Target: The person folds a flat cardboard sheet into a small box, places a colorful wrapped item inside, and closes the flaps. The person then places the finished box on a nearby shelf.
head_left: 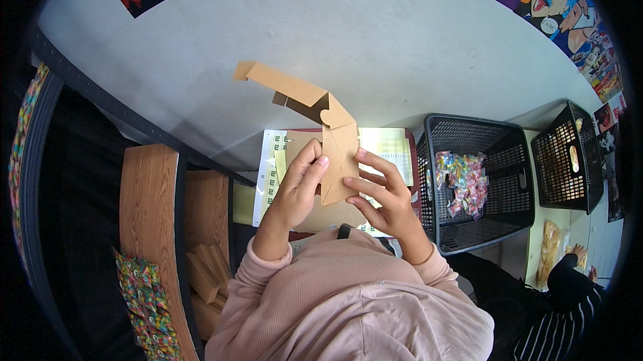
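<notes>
A brown cardboard box, partly folded, is held up in front of my chest. Its long lid panel and side flaps stand open toward the far left. My left hand pinches the box's left side between thumb and curled fingers. On the opposite side, my right hand has its fingertips and thumb against the box's face and right edge. Under the box lie sheets of printed paper and a piece of brown cardboard on the work surface.
To the right stands a black plastic crate with small wrapped sweets; another black crate is beyond it. At left are a wooden shelf unit, folded cardboard and colourful packets. Another person's hand works at far right.
</notes>
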Available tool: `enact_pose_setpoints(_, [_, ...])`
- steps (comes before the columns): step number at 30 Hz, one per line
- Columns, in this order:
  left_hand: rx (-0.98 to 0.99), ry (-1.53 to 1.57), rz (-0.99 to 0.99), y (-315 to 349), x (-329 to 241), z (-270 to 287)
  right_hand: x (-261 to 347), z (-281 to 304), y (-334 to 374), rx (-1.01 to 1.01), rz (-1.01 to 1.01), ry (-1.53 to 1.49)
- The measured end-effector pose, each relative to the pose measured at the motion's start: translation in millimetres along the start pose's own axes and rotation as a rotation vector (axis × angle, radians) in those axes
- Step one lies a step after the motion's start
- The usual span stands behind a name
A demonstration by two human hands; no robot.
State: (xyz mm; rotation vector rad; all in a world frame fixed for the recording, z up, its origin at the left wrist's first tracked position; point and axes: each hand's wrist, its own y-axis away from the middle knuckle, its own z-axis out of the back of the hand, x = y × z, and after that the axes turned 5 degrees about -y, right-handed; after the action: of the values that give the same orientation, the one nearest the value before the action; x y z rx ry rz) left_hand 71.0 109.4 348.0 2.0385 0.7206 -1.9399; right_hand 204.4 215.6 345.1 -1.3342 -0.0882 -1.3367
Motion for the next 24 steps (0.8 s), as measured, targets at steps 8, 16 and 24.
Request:
enact_pose_setpoints(8, [0.018,0.048,0.044,2.0,6.8,-0.7,1.6,14.0,-11.5,0.163,0.071,0.108])
enact_pose_setpoints(16, [0.295,0.105,0.208,16.7,16.7,16.0,-7.6,25.8,-25.3,0.102,-0.114,0.033])
enact_pose_setpoints(24, [0.212,0.301,0.394,24.8,17.2,5.9,-7.2,30.2,-22.1,0.327,0.049,-0.005])
